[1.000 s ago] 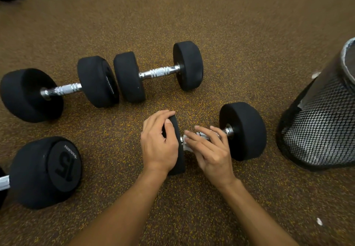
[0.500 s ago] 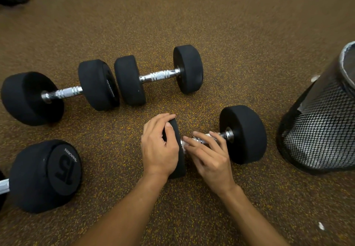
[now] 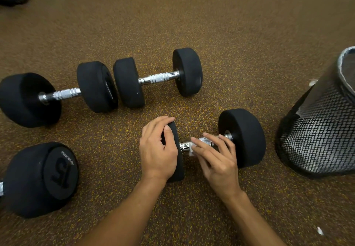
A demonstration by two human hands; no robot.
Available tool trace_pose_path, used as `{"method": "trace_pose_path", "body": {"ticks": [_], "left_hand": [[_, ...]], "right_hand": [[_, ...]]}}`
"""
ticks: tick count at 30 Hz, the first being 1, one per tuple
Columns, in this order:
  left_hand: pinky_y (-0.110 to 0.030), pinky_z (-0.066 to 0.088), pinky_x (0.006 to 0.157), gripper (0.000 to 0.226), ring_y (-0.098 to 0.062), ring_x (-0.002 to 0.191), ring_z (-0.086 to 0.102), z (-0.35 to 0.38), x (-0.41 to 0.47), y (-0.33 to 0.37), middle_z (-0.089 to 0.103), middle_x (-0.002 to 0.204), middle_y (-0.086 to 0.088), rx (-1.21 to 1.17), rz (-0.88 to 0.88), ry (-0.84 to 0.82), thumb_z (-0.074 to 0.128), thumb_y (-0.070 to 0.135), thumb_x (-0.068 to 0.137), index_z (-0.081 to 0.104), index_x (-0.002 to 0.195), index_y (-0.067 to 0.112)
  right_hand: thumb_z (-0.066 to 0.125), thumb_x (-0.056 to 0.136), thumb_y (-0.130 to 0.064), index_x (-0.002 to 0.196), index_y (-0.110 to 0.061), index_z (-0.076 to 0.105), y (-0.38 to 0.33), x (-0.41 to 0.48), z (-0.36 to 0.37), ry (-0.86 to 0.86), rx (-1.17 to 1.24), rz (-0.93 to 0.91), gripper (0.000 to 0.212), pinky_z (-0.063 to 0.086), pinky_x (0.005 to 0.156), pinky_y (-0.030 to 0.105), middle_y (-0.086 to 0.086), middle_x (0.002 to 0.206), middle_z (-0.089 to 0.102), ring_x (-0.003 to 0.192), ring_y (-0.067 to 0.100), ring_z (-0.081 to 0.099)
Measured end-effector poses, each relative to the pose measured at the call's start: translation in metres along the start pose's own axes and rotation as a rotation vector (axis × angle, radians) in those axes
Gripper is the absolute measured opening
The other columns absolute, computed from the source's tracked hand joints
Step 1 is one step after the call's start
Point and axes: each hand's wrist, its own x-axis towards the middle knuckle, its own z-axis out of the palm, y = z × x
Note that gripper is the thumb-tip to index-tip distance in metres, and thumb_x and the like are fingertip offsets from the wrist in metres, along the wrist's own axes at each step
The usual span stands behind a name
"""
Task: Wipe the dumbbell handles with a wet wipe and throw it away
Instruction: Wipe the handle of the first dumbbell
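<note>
Wiping nearest handle [image 3: 184, 146] | right hand [image 3: 217, 163] fingers [image 3: 208, 146] curled over wipe [image 3: 192, 150], slid toward right weight [image 3: 244, 136], bare chrome now behind | left hand [image 3: 157, 149] grips left weight [image 3: 177, 161], unmoved | bin [image 3: 317, 134] step pending

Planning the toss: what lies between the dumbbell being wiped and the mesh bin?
Nothing but a narrow strip of bare floor, by the head view; dumbbell and bin stand apart.
</note>
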Motion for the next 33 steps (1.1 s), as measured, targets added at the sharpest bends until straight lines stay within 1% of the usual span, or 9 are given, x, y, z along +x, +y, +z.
{"method": "trace_pose_path", "body": {"ticks": [5,9,12,16,18,21,23,29,33], "left_hand": [[-0.036,0.046,0.111,0.037,-0.008,0.125,0.057,0.001,0.001,-0.001,0.069,0.127,0.012,0.004,0.002,0.002,0.043,0.024,0.105,0.076,0.122,0.022],[-0.03,0.043,0.111,0.037,-0.004,0.125,0.055,0.001,0.001,0.001,0.068,0.127,0.014,0.012,-0.008,0.002,0.043,0.025,0.106,0.076,0.124,0.024],[-0.028,0.042,0.111,0.037,-0.005,0.126,0.056,0.001,0.001,0.001,0.069,0.127,0.012,0.01,-0.01,0.006,0.044,0.025,0.106,0.076,0.124,0.023],[-0.028,0.043,0.111,0.036,-0.008,0.125,0.058,0.001,0.001,0.001,0.07,0.126,0.01,0.002,0.008,0.012,0.044,0.022,0.105,0.077,0.122,0.02],[-0.028,0.043,0.111,0.036,-0.01,0.124,0.059,0.001,0.0,0.0,0.071,0.126,0.009,0.0,0.017,0.017,0.045,0.022,0.105,0.077,0.121,0.019],[-0.028,0.043,0.111,0.036,-0.01,0.124,0.059,0.001,0.0,0.0,0.071,0.126,0.009,0.001,0.017,0.02,0.045,0.022,0.105,0.077,0.122,0.019],[-0.029,0.043,0.111,0.036,-0.009,0.124,0.058,0.001,-0.001,0.0,0.07,0.126,0.009,0.008,0.011,0.018,0.045,0.022,0.105,0.076,0.122,0.02],[-0.026,0.042,0.111,0.036,-0.009,0.125,0.058,0.0,-0.001,0.001,0.07,0.126,0.009,0.012,0.013,0.013,0.045,0.022,0.105,0.076,0.122,0.02],[-0.023,0.04,0.111,0.036,-0.008,0.125,0.057,0.0,-0.001,0.002,0.069,0.126,0.011,0.013,0.01,0.009,0.044,0.022,0.105,0.076,0.122,0.021]], "right_hand": [[0.076,0.101,-0.013,0.115,-0.015,0.081,-0.011,0.006,0.011,-0.072,0.013,-0.08,0.015,0.043,0.117,0.051,-0.01,0.14,0.071,0.137,0.019,0.062],[0.083,0.094,-0.012,0.118,-0.017,0.081,0.0,0.001,-0.001,-0.015,0.023,0.033,0.024,0.042,0.115,0.051,-0.012,0.14,0.07,0.134,0.017,0.063],[0.082,0.095,-0.011,0.124,-0.017,0.079,-0.005,0.003,0.0,-0.013,0.029,0.099,0.03,0.042,0.116,0.051,-0.011,0.139,0.071,0.134,0.016,0.062],[0.076,0.098,-0.008,0.133,-0.02,0.075,-0.012,0.005,0.007,-0.105,0.018,0.013,0.037,0.038,0.12,0.05,-0.011,0.144,0.068,0.14,0.017,0.058],[0.076,0.096,-0.006,0.131,-0.019,0.076,-0.007,0.005,0.002,-0.097,0.014,0.026,0.037,0.037,0.12,0.05,-0.011,0.143,0.069,0.139,0.018,0.058],[0.076,0.094,-0.004,0.128,-0.017,0.077,0.002,0.006,-0.005,-0.023,0.023,0.148,0.036,0.036,0.12,0.047,-0.01,0.136,0.072,0.135,0.017,0.06],[0.077,0.093,-0.003,0.127,-0.016,0.078,-0.001,0.011,-0.002,-0.018,0.017,0.194,0.036,0.038,0.119,0.047,-0.008,0.132,0.074,0.133,0.017,0.06],[0.073,0.101,-0.017,0.128,-0.019,0.077,-0.012,0.015,0.004,-0.122,0.065,0.113,0.027,0.035,0.123,0.046,-0.009,0.133,0.073,0.133,0.012,0.06],[0.076,0.098,-0.013,0.121,-0.017,0.079,-0.003,0.016,-0.002,-0.034,0.052,0.238,0.024,0.037,0.12,0.049,-0.009,0.125,0.076,0.129,0.013,0.061]]}}
